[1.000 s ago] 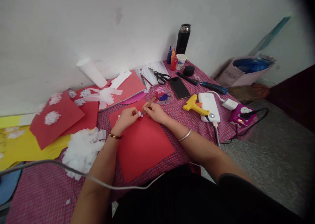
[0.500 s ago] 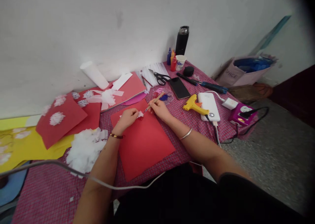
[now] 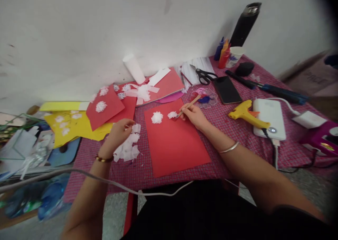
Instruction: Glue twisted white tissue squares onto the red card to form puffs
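A red paper sheet (image 3: 175,143) lies in front of me on the checked cloth. Two white tissue puffs sit near its far edge, one (image 3: 156,117) at the left and one (image 3: 172,114) right of it. My right hand (image 3: 192,115) grips a thin wooden brush (image 3: 189,105), whose tip touches the right puff. My left hand (image 3: 119,131) hovers over a pile of white tissue pieces (image 3: 127,146) left of the sheet, fingers curled and pinching a small white piece.
Red and yellow sheets (image 3: 105,108) with stuck puffs lie at left. Scissors (image 3: 202,76), a phone (image 3: 227,89), a yellow glue gun (image 3: 246,114), a white power bank (image 3: 269,118), paint bottles (image 3: 223,53), a black flask (image 3: 244,23) and a paint palette (image 3: 204,99) stand at right. A grey cable (image 3: 105,182) crosses my arms.
My left hand left the puff on the red sheet and moved left to the tissue pile. My right hand stays at the sheet's far edge with the brush. The camera swung left and closer.
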`<state>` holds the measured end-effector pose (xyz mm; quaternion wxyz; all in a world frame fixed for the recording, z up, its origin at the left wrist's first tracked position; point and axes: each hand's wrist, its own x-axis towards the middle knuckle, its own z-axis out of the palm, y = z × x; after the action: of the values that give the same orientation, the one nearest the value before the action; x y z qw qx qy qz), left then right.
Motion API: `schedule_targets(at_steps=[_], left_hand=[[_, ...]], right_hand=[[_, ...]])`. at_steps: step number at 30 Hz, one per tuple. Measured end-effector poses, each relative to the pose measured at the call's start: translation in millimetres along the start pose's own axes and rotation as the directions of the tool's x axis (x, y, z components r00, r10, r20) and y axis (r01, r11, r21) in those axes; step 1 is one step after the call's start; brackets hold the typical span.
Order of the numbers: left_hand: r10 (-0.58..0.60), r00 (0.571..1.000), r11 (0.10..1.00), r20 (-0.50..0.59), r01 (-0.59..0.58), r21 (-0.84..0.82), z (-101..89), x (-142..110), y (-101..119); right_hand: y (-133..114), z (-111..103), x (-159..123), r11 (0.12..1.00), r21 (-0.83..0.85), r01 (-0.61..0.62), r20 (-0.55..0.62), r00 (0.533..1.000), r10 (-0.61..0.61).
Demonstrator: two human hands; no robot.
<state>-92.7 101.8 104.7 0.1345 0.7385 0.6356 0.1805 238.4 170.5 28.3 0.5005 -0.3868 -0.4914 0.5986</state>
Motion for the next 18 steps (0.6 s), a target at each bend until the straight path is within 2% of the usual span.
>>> schedule_targets(at_steps=[2, 4, 8, 13, 18], left_hand=[[0.097, 0.993, 0.987, 0.066, -0.105, 0.121, 17.3, -12.0, -6.3], [0.122, 0.99, 0.979, 0.075, -0.133, 0.153, 31.2, -17.1, -9.9], [0.026, 0.999, 0.992, -0.027, -0.022, 0.122, 43.2, -16.6, -16.1], [-0.126, 0.982, 0.991, -0.14, 0.132, 0.033, 42.2, -16.4, -25.4], [-0.205, 0.952, 0.978, -0.226, 0.19, -0.089, 25.7, -21.0, -22.4]], right_hand=[[1.2, -0.5, 0.2, 1.0, -0.009, 0.006, 0.003, 1.0, -0.006], [1.9, -1.2, 0.3, 1.0, -0.007, 0.007, -0.006, 1.0, -0.007], [1.7, -1.9, -0.2, 1.0, -0.017, -0.007, -0.016, 1.0, 0.007], [1.6, -2.2, -0.4, 1.0, -0.023, -0.019, -0.015, 1.0, 0.018], [1.4, -1.8, 0.2, 1.0, -0.009, -0.014, -0.007, 1.0, 0.014]])
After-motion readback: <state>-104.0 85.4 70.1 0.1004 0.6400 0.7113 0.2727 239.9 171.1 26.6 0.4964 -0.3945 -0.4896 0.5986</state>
